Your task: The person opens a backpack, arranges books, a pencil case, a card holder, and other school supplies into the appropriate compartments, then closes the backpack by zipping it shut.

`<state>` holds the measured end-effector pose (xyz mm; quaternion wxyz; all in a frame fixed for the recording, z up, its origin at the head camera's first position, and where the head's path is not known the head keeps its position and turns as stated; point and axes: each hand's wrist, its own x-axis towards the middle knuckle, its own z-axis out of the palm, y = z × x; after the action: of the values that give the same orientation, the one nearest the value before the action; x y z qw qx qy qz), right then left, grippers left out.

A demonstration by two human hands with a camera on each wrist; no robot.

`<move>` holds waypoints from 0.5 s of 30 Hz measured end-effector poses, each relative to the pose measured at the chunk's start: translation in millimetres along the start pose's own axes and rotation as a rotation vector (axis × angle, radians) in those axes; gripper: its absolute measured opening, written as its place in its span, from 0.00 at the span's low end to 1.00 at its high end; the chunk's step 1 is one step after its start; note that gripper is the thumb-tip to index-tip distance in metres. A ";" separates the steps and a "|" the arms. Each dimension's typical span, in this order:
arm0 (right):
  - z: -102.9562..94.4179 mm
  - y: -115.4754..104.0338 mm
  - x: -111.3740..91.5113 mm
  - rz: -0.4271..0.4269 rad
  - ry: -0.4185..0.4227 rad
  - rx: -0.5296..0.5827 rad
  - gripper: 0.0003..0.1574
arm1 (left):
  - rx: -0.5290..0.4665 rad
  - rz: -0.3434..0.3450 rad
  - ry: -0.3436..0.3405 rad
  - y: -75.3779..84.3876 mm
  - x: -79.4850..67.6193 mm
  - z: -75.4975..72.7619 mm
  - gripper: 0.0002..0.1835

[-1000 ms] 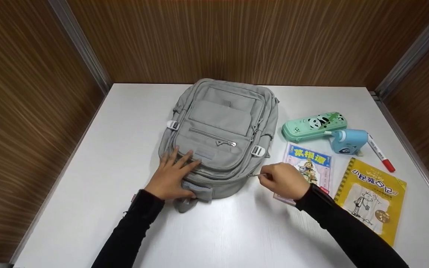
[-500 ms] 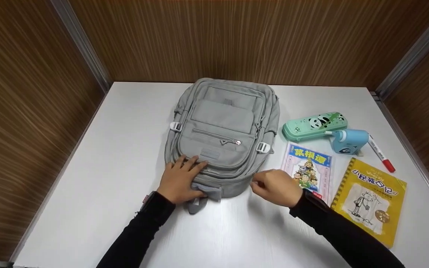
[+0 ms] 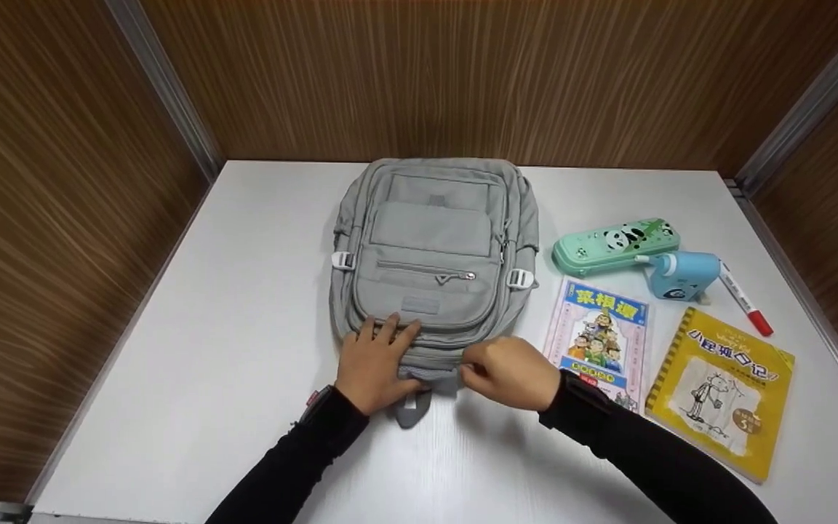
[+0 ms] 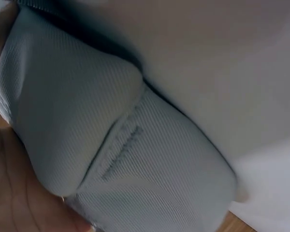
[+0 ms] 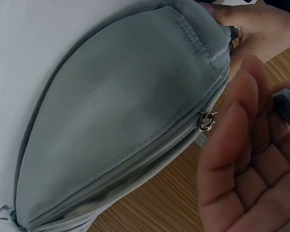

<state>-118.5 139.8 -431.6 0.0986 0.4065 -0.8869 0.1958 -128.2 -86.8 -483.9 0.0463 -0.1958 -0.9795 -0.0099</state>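
A grey backpack lies on the white table, its end with the handle nearest me. My left hand rests on that end with fingers spread, the thumb by the handle. My right hand pinches the zipper pull of the main compartment along the near edge. In the right wrist view the pull's grey tab pokes out by the curled fingers, and the metal slider sits close to them. Behind the slider the zipper gapes; what is inside cannot be made out.
Right of the backpack lie a green panda pencil case, a blue panda-printed device with a spout, a red-capped marker, a pink comic book and a yellow book. Wood-grain panels enclose the table.
My right hand has drawn the zipper pull leftward along the near edge towards the handle. The backpack has turned straighter, and my left hand has shifted right with it.
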 end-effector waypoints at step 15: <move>9.9 -6.8 4.8 -0.057 -0.034 0.082 0.11 | 0.084 -0.084 0.141 57.0 8.3 -0.2 0.47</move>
<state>-116.6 128.3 -437.0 0.0724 0.4384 -0.8678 0.2223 -113.9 -31.0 -482.8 0.1230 -0.1510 -0.9807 0.0156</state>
